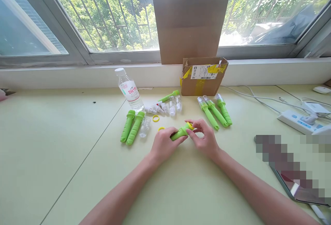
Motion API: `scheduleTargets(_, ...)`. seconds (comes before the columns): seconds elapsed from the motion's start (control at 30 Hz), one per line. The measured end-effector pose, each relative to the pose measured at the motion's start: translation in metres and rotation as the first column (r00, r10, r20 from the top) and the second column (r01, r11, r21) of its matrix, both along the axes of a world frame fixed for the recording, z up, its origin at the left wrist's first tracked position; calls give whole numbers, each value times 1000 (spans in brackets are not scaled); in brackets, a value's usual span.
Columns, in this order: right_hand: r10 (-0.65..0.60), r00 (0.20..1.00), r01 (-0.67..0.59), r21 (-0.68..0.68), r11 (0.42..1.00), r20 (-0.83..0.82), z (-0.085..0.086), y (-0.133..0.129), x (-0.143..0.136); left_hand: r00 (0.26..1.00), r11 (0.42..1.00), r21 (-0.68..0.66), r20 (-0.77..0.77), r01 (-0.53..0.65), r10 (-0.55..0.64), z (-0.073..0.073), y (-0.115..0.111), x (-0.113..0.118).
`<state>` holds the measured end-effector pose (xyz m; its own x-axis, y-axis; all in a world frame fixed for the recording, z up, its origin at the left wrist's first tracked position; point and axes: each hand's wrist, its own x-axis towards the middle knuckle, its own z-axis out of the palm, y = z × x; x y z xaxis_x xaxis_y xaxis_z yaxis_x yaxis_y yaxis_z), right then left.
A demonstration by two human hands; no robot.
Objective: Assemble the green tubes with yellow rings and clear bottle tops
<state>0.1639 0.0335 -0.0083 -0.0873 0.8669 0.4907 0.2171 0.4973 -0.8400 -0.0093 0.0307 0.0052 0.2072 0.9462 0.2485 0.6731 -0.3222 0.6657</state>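
My left hand [163, 144] is wrapped round a green plastic handle [179, 134], tilted up to the right. At its upper end my right hand [207, 140] pinches a yellow ring [190, 126], which sits on or against the handle's end. Beyond my left hand lie a loose yellow ring [156, 118] and another yellow ring [160, 128], partly hidden by the hand. To the left are two green handles [134, 128] and a clear ribbed cup [144, 127]. Clear ribbed cups [172, 108], small white-ended pieces [157, 109] and a green handle [169, 96] lie farther back.
Three green handles with clear tops [212, 112] lie to the right. Behind stand a water bottle [130, 92] and an open cardboard box [204, 80]. On the right are a power strip [297, 121], cables [258, 96] and a partly pixelated phone-like device [281, 180].
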Motion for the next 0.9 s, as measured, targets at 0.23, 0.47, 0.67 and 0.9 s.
scheduleTargets(0.23, -7, 1000, 8, -21, 1000, 13, 0, 1, 1, 963, 962, -255, 268, 96, -25, 9, 0, -1)
scheduleTargets(0.47, -4, 1000, 3, -50, 999, -23, 1, 1, 0, 943, 943, -303, 331, 141, -35, 11, 1, -2)
scheduleTargets(0.67, -26, 999, 20, -118, 993, -48, 1, 1, 0, 902, 869, -460, 430, 180, 40, 16, -2, 2)
scheduleTargets(0.9, -33, 998, 26, -135, 991, -51, 3, 0, -2, 881, 846, -501, 466, 184, 84, 20, -2, 2)
